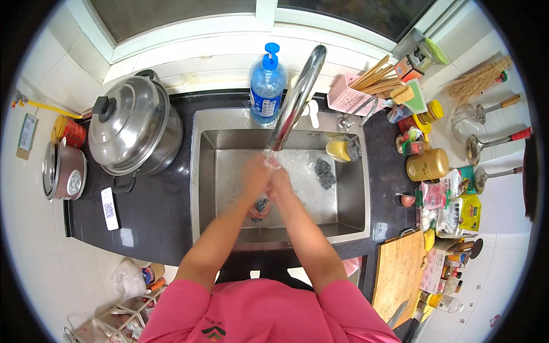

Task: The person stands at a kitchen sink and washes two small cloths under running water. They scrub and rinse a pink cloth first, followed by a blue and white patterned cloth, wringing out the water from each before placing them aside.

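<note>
Over a stainless steel sink (227, 171), my left hand (255, 176) and my right hand (280, 182) meet under the mouth of a chrome faucet (296, 98). Water runs onto them, and both are blurred. Whether anything is held between them is hidden. Just below my wrists, a reddish and grey scrubbing pad or cloth (258, 211) lies on the basin floor, partly covered by my arms. A grey steel-wool scourer (325, 173) rests to the right. Near the back right corner of the basin is a yellow scrubber (339, 148) with grey mesh.
Behind the sink stands a blue pump bottle (266, 92). To the left are a large steamer pot (133, 124), a rice cooker (64, 171) and a white card (110, 209). On the right are a pink chopstick basket (348, 95), a gold canister (427, 165) and a cutting board (392, 274) with a knife (398, 314).
</note>
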The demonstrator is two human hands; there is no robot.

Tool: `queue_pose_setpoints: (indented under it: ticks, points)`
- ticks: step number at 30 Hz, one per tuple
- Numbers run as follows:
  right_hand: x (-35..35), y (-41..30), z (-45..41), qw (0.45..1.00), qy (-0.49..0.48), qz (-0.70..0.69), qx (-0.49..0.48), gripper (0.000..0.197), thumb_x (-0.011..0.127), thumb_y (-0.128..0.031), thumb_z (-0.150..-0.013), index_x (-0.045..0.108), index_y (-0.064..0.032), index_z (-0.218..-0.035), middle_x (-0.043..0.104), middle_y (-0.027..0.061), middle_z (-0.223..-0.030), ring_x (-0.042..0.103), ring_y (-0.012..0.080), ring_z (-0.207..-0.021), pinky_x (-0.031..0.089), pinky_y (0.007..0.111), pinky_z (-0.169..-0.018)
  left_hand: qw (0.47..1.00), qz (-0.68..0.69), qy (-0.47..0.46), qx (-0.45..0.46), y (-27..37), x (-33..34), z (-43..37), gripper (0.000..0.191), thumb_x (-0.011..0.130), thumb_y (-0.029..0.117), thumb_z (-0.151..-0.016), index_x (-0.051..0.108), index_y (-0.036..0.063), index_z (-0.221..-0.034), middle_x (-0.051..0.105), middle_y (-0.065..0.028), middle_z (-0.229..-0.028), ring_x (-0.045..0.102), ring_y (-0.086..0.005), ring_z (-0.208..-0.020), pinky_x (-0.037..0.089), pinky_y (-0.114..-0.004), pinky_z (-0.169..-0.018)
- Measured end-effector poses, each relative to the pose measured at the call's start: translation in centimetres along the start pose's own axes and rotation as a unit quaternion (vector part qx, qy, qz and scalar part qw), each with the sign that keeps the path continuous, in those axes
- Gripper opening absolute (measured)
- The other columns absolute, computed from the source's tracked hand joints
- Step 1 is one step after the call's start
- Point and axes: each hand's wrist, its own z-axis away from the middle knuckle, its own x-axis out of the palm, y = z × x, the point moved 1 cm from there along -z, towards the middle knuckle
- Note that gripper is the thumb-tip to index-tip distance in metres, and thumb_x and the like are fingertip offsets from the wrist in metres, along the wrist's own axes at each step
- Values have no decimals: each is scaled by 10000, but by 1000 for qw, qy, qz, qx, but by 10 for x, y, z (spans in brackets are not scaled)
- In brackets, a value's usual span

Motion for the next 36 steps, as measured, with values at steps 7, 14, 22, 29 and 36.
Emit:
queue_pose_setpoints:
  ticks: [7,14,22,29,36]
  points:
    - [-18,-6,-37,988,-116,-27,-95,196,439,-240,-871,519,-67,-826,536,72,-731,521,194,-598,439,307,-453,986,58,96,123,29,2,35,258,470,288,-843,551,43,-840,587,-199,-829,555,-369,-768,413,-463,-665]
    - [-8,-10,19,982,-155,70,-82,248,493,-262,-874,510,-76,-1037,591,48,-936,577,143,-750,464,270,-639,964,241,19,-111,-23,-24,-18,236,487,263,-832,529,31,-825,554,-162,-717,535,-324,-634,437,-385,-605]
    - [-29,19,-47,987,-146,-16,-62,286,387,-370,-888,526,-125,-941,547,16,-865,517,155,-644,382,276,-496,990,51,0,128,40,6,39,191,470,204,-827,504,24,-880,536,-174,-741,526,-331,-832,428,-400,-717]
    - [-6,15,-21,993,-73,-12,-95,251,407,-328,-881,497,-96,-852,492,50,-609,451,175,-472,350,306,-373,985,46,110,124,27,-29,13,279,497,240,-829,486,-5,-696,503,-220,-690,490,-382,-711,373,-444,-626]
    - [11,5,28,986,-107,74,-103,232,412,-259,-884,549,-86,-812,571,49,-712,533,182,-575,448,309,-507,987,155,25,-17,-11,-18,-5,254,520,270,-793,509,17,-813,537,-205,-790,533,-359,-777,387,-454,-639]
